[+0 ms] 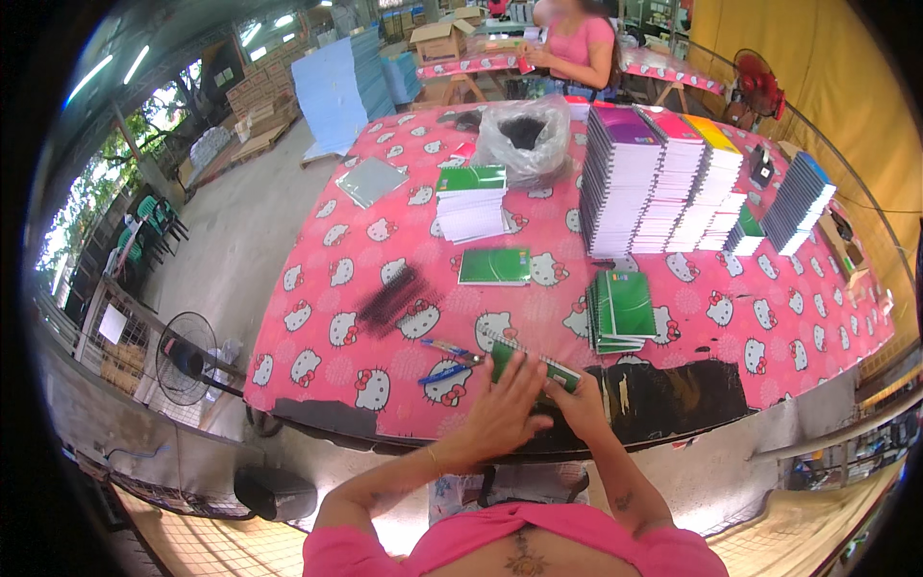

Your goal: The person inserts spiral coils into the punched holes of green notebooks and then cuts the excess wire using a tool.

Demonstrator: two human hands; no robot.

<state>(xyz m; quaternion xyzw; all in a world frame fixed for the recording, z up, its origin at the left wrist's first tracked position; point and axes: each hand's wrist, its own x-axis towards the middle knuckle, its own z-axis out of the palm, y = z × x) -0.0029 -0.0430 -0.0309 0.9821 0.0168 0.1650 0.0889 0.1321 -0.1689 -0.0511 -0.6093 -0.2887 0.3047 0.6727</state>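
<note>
We rested our left hand [508,402], fingers spread, on a green notebook [561,373] at the table's [683,399] near side; our right hand [581,404] pinched its right end. Blue-handled pliers [450,371] lay just left, black coils [396,300] farther left, stacked green notebooks [627,306] right.

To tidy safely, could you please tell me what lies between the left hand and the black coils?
Blue-handled pliers lie there, in the head view.

Surface cover [317,250]: pink, printed with white cat faces and red bows
Held notebook [562,374]: green
Tall notebook stacks [620,188]: purple, red and yellow tops, white page edges
Plier handles [442,373]: blue
Coil pile [396,300]: black
Curtain [803,48]: yellow
</note>
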